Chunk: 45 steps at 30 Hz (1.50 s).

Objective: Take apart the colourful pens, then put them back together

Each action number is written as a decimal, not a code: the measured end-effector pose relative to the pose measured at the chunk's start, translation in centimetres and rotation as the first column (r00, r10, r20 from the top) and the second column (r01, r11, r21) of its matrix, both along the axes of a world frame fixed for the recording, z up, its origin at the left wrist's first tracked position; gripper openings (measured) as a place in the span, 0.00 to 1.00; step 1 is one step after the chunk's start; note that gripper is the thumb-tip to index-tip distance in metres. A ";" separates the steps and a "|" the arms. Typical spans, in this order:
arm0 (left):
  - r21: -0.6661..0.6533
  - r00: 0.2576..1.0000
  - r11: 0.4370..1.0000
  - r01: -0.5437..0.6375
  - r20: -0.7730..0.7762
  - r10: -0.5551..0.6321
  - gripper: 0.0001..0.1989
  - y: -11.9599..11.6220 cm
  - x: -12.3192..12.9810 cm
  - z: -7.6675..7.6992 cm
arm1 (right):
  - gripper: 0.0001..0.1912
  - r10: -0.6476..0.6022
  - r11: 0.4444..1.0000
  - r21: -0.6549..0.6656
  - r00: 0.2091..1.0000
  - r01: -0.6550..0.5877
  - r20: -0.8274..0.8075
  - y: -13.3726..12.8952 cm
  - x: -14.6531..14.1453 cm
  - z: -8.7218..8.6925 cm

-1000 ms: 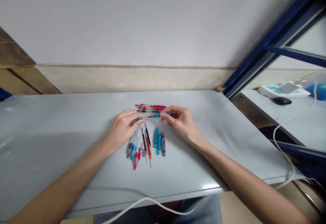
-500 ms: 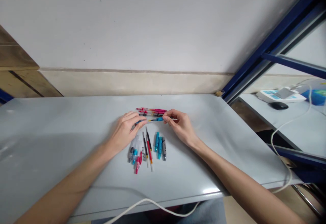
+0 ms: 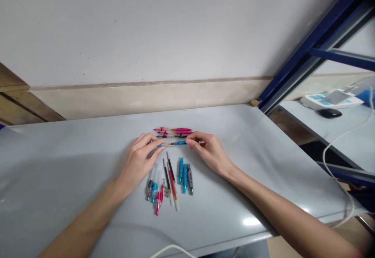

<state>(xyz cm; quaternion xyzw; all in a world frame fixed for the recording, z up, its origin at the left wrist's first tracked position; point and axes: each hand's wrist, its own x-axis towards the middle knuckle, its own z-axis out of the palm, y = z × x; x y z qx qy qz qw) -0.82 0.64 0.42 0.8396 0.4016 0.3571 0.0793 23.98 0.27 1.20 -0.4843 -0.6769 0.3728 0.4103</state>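
A blue pen with a clear front part [image 3: 175, 144] lies crosswise between my hands. My left hand [image 3: 140, 156] has thumb and fingers around its left end. The thumb and fingertips of my right hand [image 3: 208, 148] pinch its right end. Just beyond it, pink pens [image 3: 180, 129] and a black pen [image 3: 172, 136] lie parallel. Nearer to me are clear pen barrels with dark, blue and pink tips [image 3: 155, 191], several refills with black and red ink [image 3: 172, 183], and two blue grips [image 3: 184, 178] beside a grey one [image 3: 190, 180].
The grey table [image 3: 88, 164] meets a wall with a beige tile strip [image 3: 161, 94]. A white cable [image 3: 172, 247] crosses the front edge. At right, past a blue frame [image 3: 287, 54], stand a white device [image 3: 331, 99] and a black mouse [image 3: 329, 113].
The camera view has tilted and shifted slightly. Both hands remain at the blue pen, which now sits a little farther from the pink and black pens.
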 end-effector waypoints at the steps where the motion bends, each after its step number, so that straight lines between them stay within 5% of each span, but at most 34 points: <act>1: -0.020 1.000 1.000 0.007 -0.004 -0.007 0.10 0.0 0.0 0.0 | 0.12 0.005 1.000 0.001 1.000 -0.005 -0.030 0.0 0.1 0.1; 11: 0.001 0.992 0.999 -0.044 -0.117 0.044 0.08 0.3 -0.2 -0.5 | 0.12 -0.003 1.000 -0.025 0.992 0.006 0.122 -0.4 -0.2 0.1; 22: -0.087 0.984 0.981 -0.175 -0.001 0.176 0.12 0.7 -0.8 0.5 | 0.07 -0.110 0.972 0.232 0.930 0.027 0.351 0.9 0.9 -0.7; 28: -0.258 0.900 0.941 -0.218 -0.427 0.091 0.10 -0.4 -1.2 2.3 | 0.06 -0.152 0.943 0.333 0.910 0.017 0.386 -0.2 0.1 0.2; 32: -0.330 0.855 0.924 -0.195 -0.518 -0.004 0.14 -0.9 -1.0 3.2 | 0.05 -0.014 0.940 0.315 0.906 -0.132 0.423 -1.9 -1.8 0.9; 37: -0.371 0.841 0.908 -0.195 -0.539 -0.040 0.15 -1.0 -1.1 3.2 | 0.06 0.037 0.939 0.257 0.809 -0.229 0.587 -2.4 -4.3 0.4; 45: -0.241 0.784 0.942 -0.233 -0.619 0.035 0.16 -1.0 -1.1 2.6 | 0.05 0.034 0.964 0.132 0.605 -0.229 0.796 -1.2 -5.0 1.2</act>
